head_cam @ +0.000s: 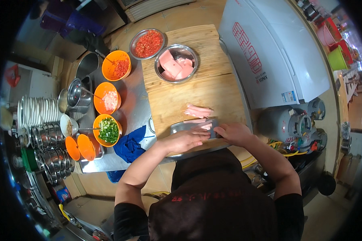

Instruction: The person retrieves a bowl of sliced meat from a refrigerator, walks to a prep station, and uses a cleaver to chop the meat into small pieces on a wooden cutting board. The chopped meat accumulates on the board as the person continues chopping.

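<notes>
A cleaver [180, 127] with a wide metal blade lies nearly flat over the near part of a wooden cutting board [199, 93]. My right hand [233, 134] grips it at the right end. Flat on the blade, fingers together, rests my left hand [187, 141]. A few pink meat strips [205, 126] lie on the blade by my left fingertips. Just beyond the cleaver is a small pile of pink strips [198, 111], apparently luncheon meat or ham. Farther back on the board stands a steel bowl [196, 64] holding larger pink slabs [172, 67].
Left of the board, orange bowls hold chopped red chili [120, 68], pink minced pieces [110, 101] and chopped green onion [108, 132]. A blue cloth [131, 144] lies nearby. A white freezer [259, 54] and gas cylinders [277, 123] stand right. Another person [75, 24] is at upper left.
</notes>
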The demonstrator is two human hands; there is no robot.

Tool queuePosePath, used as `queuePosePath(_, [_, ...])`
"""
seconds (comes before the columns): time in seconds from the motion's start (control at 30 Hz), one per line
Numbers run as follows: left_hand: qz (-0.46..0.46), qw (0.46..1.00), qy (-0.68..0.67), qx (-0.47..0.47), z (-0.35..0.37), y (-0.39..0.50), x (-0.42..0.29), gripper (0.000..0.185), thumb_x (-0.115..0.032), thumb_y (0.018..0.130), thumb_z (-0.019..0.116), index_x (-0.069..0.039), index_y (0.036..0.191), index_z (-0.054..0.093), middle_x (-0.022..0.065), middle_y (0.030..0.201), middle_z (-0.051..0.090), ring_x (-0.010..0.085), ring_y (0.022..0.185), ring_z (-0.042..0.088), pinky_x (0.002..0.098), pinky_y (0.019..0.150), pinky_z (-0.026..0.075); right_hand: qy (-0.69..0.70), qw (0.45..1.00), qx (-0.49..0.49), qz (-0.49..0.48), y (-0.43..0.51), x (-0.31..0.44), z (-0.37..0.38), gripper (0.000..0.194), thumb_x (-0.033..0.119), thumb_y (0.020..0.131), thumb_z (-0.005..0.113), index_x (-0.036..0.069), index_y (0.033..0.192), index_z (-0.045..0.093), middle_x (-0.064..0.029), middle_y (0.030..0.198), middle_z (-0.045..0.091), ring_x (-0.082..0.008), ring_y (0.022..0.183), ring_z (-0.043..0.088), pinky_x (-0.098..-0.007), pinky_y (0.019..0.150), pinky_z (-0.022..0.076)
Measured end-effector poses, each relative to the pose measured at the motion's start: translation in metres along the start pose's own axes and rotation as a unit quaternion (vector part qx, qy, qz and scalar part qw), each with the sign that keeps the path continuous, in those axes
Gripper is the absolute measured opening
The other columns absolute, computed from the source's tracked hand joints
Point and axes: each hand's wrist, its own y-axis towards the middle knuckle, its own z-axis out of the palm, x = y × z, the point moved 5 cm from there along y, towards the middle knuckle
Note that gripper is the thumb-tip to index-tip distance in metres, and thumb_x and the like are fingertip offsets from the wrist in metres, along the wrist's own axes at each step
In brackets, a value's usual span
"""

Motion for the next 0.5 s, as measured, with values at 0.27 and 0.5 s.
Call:
queuePosePath(0.27, [-0.011, 0.998, 0.026, -0.047, -0.027, 0.020, 0.034, 0.034, -0.026, 0.102, 0.056, -0.012, 0.132, 0.063, 0.0099, 0.137, 0.060, 0.0298, 0.128, 0.054, 0.0381, 0.108, 0.043, 0.009, 1.000, -0.008, -0.026, -0.021, 0.008, -0.012, 0.018, 0.019, 0.087, 0.062, 0.015, 0.103, 0.055, -0.0066, 0.095, 0.062, -0.0320, 0.087, 0.067, -0.0450, 0.069, 0.0549])
queuePosePath(0.5, [-0.048, 0.968, 0.090, -0.231, -0.069, 0.036, 0.045, 0.060, -0.025, 0.085, 0.077, -0.005, 0.136, 0.055, 0.0177, 0.131, 0.060, 0.0322, 0.118, 0.058, 0.0397, 0.102, 0.046, 0.325, 0.918, -0.113, 0.199, -0.117, -0.008, 0.022, 0.018, 0.021, 0.095, 0.065, 0.011, 0.108, 0.056, -0.0082, 0.079, 0.062, -0.0241, 0.069, 0.065, -0.0373, 0.062, 0.0531])
